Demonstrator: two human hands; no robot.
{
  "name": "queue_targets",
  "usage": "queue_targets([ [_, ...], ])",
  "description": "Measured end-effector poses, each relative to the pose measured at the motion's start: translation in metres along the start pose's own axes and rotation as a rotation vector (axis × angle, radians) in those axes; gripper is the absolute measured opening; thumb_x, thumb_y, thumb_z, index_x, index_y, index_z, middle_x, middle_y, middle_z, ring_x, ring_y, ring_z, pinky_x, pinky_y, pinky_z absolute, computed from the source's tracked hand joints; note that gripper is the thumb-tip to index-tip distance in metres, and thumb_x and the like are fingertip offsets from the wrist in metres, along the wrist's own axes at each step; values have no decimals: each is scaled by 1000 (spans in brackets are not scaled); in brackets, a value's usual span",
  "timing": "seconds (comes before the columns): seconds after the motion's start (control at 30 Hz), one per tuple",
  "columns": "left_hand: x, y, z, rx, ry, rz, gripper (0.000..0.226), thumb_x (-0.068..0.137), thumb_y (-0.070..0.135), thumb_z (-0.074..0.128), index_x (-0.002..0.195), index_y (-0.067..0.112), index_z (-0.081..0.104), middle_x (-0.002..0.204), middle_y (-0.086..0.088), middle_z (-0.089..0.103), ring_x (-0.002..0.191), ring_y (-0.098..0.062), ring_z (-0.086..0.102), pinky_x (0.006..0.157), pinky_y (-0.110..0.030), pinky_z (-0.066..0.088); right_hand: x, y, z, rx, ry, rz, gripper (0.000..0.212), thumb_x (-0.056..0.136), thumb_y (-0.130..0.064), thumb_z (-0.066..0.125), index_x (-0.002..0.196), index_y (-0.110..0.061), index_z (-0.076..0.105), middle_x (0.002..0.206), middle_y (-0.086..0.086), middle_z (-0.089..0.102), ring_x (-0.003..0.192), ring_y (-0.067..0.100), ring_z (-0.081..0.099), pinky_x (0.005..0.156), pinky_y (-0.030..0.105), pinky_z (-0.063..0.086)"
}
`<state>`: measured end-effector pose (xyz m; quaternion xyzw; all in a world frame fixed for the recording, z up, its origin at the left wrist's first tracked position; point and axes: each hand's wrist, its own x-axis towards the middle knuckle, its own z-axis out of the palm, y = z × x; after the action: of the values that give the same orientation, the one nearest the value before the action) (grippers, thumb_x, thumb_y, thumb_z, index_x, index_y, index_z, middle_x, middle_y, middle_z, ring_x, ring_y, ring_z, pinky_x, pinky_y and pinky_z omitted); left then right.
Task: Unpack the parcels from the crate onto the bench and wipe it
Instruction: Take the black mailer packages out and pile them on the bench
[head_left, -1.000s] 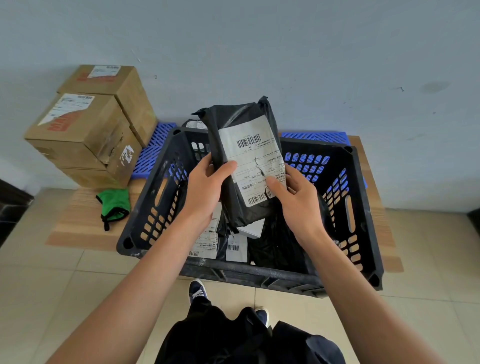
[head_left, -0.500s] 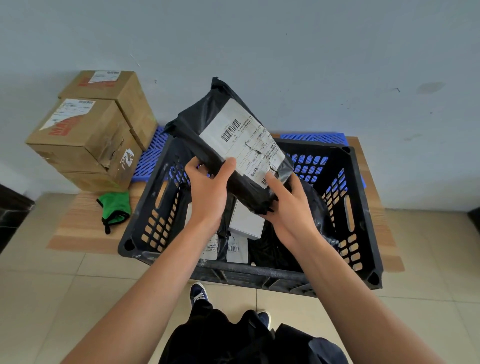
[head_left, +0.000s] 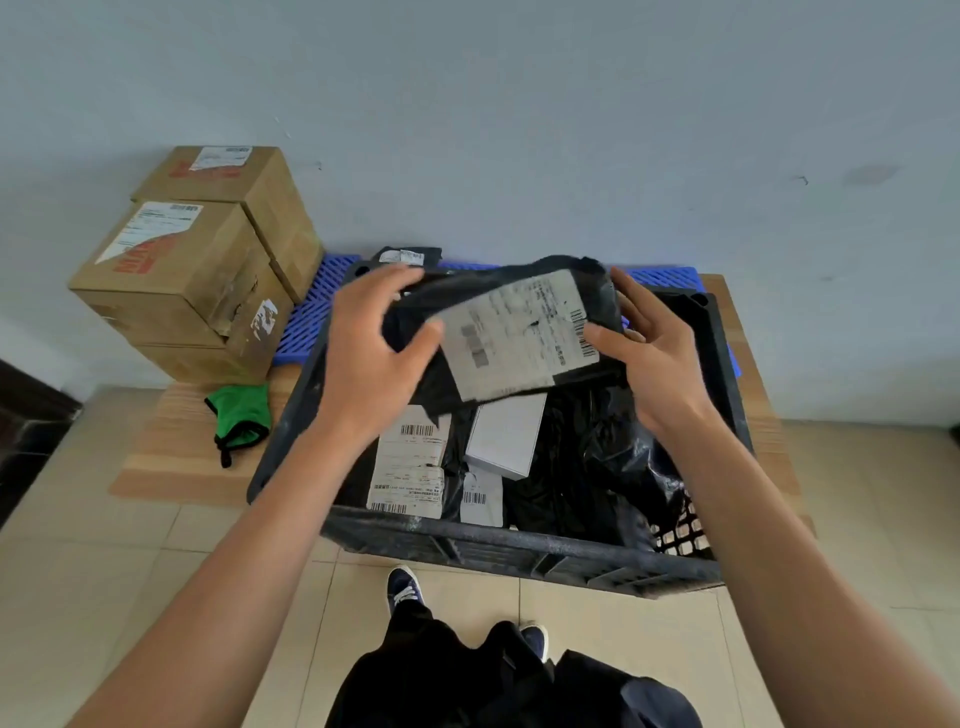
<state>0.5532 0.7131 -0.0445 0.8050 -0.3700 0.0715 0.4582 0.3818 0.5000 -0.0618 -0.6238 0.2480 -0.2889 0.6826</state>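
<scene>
Soft, even daylight fills the scene, moderately bright, with no hard shadows on the pale wall (head_left: 519, 104). The black parcel (head_left: 519, 332) and both hands are smeared by motion blur, so its label cannot be read. The cardboard boxes (head_left: 197, 270) at far left stay fairly sharp. Faint sheen shows on black plastic inside the crate (head_left: 519, 551). Wide-angle distortion bends the floor tiles (head_left: 78, 545) near the edges.

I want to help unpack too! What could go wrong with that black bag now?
The bag is held only at its ends, the left hand and right hand gripping it above the crate, so it might slip back in. The bench looks crowded by boxes, leaving little room to put it down.
</scene>
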Motion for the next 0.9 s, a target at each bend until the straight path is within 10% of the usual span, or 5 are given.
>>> queue_targets([
  [0.3,12,-2,9,-169,-725,-198,45,93,40,72,130,56,53,122,31,67,112,10,62,94,-20,51,9,-22,-2,-198,-323,-90,57,82,-8,75,124,-45,69,126,-11,71,122,8,64,98,23,53],
  [0.43,-4,-10,26,-390,-710,-336,33,98,35,66,131,38,62,122,18,72,110,-6,70,96,-36,55,8,-18,3,-282,-187,-88,41,85,-14,77,117,-39,73,111,-12,77,107,9,72,98,41,57],
  [0.63,-7,-16,29,-456,-513,-366,31,102,35,61,133,31,63,125,16,71,114,-6,68,99,-35,55,-15,5,27,-363,199,-77,54,92,-34,72,142,-43,53,133,-27,59,127,-4,53,111,33,46],
  [0.77,1,-16,23,-481,-333,-380,20,103,37,58,121,45,63,118,23,72,109,2,68,84,-14,55,-24,21,49,-340,72,50,77,90,-41,75,154,-42,33,131,-35,47,131,1,50,108,30,44],
  [0.9,10,-13,24,-563,-221,-453,21,101,41,61,122,39,64,117,19,73,107,-2,70,85,-22,59,-19,28,69,-130,-25,87,65,97,-27,70,154,-29,40,141,-8,61,121,1,62,86,18,57],
])
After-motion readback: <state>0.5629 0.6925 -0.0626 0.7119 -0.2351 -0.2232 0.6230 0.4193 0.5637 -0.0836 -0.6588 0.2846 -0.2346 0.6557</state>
